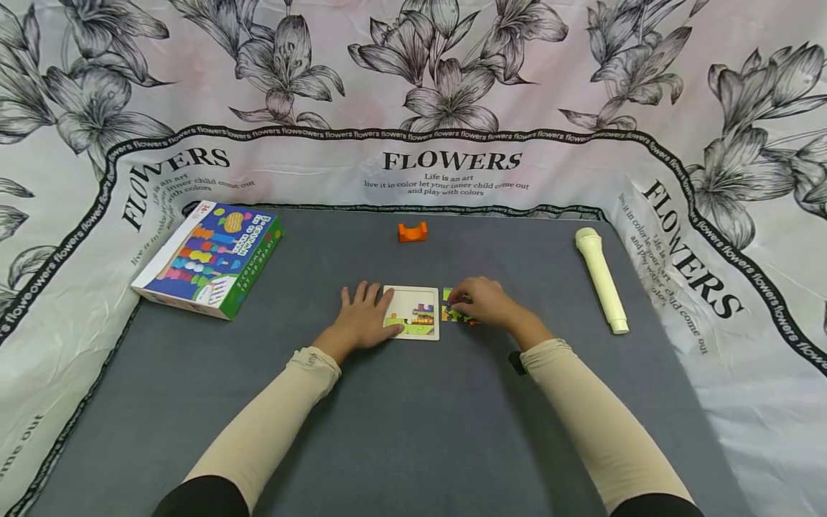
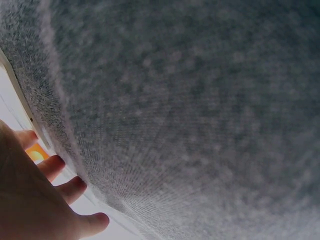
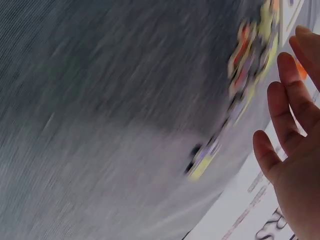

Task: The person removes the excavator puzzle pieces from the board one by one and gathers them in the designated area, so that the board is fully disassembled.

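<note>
A small square puzzle board (image 1: pixel 411 339) with a pale frame lies in the middle of the table. Some picture pieces (image 1: pixel 418 320) fill its lower part; the upper part shows bare cream. My left hand (image 1: pixel 363 319) rests with spread fingers on the board's left side, its thumb at the lower-left corner. In the left wrist view the left hand (image 2: pixel 37 195) has its fingers apart. Beside the board's right edge lie loose, colourful puzzle pieces (image 1: pixel 446 313). Over them is my right hand (image 1: pixel 487 301), fingers loosely bent. The right wrist view shows no piece in the right hand (image 3: pixel 300 135); its thumb tip is hidden.
A blue and green toy box (image 1: pixel 220 251) lies at the back left. An orange notched block (image 1: pixel 412 232) sits near the back edge. To the right lies a pale yellow stick with a wider head (image 1: pixel 602 280). Flower-printed cloth (image 1: pixel 452 158) borders the grey table.
</note>
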